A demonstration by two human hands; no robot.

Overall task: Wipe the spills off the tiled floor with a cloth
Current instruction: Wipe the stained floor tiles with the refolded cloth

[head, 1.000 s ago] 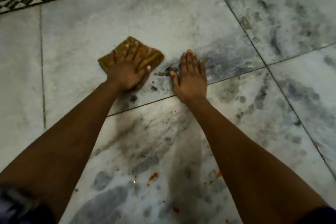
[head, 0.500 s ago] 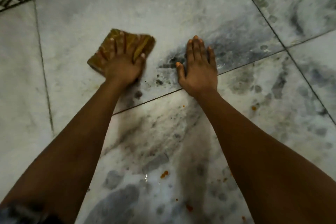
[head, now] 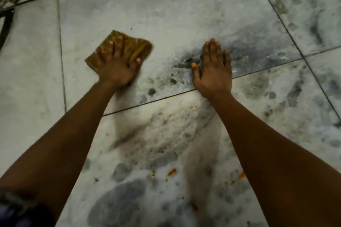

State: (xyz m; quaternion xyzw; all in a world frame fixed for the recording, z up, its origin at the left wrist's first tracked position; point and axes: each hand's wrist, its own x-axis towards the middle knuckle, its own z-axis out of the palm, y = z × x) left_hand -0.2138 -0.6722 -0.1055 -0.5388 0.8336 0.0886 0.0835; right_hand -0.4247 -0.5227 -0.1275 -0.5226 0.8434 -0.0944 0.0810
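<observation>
Left hand (head: 118, 71) (fingers spread) has pushed cloth (head: 118, 49) leftward; right hand (head: 214, 72) stays flat.

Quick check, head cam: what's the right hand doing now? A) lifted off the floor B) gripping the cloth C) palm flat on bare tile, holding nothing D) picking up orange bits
C: the right hand lies flat on the tiled floor with fingers straight and nothing under it, while the left hand presses the folded brown cloth.
</observation>
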